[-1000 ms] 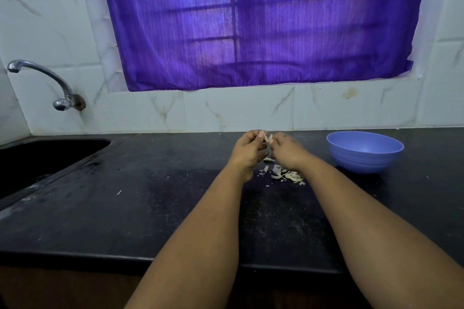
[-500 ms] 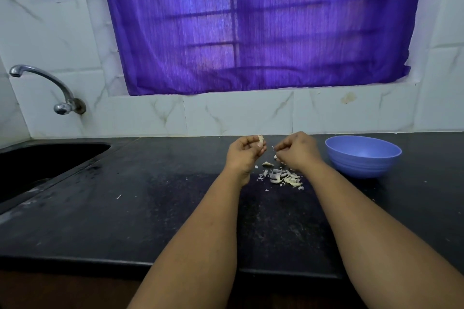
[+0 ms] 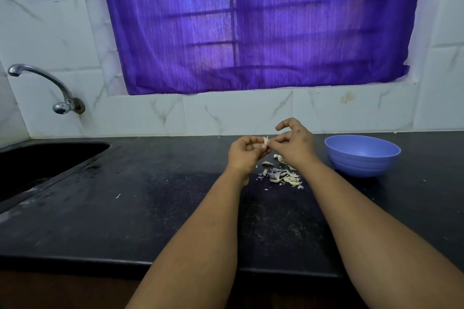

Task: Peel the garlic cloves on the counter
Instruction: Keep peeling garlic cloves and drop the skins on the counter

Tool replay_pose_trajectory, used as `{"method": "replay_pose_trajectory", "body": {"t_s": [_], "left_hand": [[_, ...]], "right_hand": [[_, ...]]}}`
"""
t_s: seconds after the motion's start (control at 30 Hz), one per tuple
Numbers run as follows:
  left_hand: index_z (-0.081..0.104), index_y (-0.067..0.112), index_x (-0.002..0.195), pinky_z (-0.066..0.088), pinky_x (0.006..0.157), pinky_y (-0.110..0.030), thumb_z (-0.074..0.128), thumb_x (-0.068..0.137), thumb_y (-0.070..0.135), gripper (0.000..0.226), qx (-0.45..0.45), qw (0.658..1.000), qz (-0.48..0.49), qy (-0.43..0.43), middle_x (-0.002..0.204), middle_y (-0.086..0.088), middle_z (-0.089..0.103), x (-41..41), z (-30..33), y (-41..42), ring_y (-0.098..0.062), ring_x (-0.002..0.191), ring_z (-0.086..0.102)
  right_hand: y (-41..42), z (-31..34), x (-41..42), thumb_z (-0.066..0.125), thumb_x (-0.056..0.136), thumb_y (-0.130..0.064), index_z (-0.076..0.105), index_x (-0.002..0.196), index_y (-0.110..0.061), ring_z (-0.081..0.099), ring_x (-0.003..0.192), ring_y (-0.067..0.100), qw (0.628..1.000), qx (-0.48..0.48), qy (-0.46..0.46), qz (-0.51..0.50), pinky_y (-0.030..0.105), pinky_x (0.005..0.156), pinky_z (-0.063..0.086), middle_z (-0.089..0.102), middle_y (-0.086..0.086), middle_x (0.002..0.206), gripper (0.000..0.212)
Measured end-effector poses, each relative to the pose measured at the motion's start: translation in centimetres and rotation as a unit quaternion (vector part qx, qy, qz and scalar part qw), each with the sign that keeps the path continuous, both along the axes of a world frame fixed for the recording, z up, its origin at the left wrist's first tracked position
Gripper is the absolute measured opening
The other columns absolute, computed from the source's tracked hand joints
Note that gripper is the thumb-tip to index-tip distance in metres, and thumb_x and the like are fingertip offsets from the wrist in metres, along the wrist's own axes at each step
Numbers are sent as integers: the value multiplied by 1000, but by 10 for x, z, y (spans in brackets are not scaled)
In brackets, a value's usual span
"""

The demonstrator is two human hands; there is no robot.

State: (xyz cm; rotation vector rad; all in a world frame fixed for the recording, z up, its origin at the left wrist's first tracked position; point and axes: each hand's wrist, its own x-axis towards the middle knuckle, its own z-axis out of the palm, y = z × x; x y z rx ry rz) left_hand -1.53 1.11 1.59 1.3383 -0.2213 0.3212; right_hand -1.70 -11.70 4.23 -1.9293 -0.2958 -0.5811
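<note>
My left hand (image 3: 244,154) grips a small pale garlic clove (image 3: 265,140) above the black counter (image 3: 125,208). My right hand (image 3: 295,143) meets it from the right and pinches the clove's skin with thumb and fingertips, its index finger raised. Below the hands lies a heap of garlic peels (image 3: 283,177), with a few loose cloves (image 3: 278,157) just behind it. Most of the held clove is hidden by my fingers.
A blue plastic bowl (image 3: 361,155) stands on the counter right of my hands. A dark sink (image 3: 37,165) with a chrome tap (image 3: 50,88) is at the left. White tiled wall and a purple curtain (image 3: 251,25) close off the back.
My hands were apart half a second ago; my right hand has come back to the clove in my left hand. The view has tilted down slightly.
</note>
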Motion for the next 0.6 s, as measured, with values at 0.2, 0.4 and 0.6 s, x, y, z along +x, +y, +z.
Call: {"method": "replay_pose_trajectory", "body": {"t_s": [0.2, 0.4, 0.6], "left_hand": [[61, 1, 91, 58, 74, -23, 58, 89, -10, 12, 44, 999, 10, -9, 77, -13, 67, 1, -3, 0, -15, 71, 69], [61, -1, 93, 57, 73, -21, 59, 89, -9, 9, 62, 998, 5, -18, 79, -12, 68, 0, -2, -2, -13, 73, 69], [65, 4, 87, 58, 78, -26, 67, 88, 7, 4, 15, 1000, 5, -8, 80, -12, 71, 1, -2, -1, -21, 80, 71]], "right_hand": [[1, -1, -1, 78, 71, -13, 51, 96, -23, 64, 66, 9, 1000, -9, 10, -9, 30, 66, 51, 69, -8, 65, 39], [0, -4, 3, 78, 72, -12, 43, 99, -21, 62, 63, 8, 1000, 11, 24, -4, 24, 57, 44, 70, -5, 69, 44], [-3, -3, 6, 79, 76, -21, 47, 102, -20, 65, 70, 12, 999, 31, 30, 17, 26, 61, 49, 71, -2, 75, 42]]}}
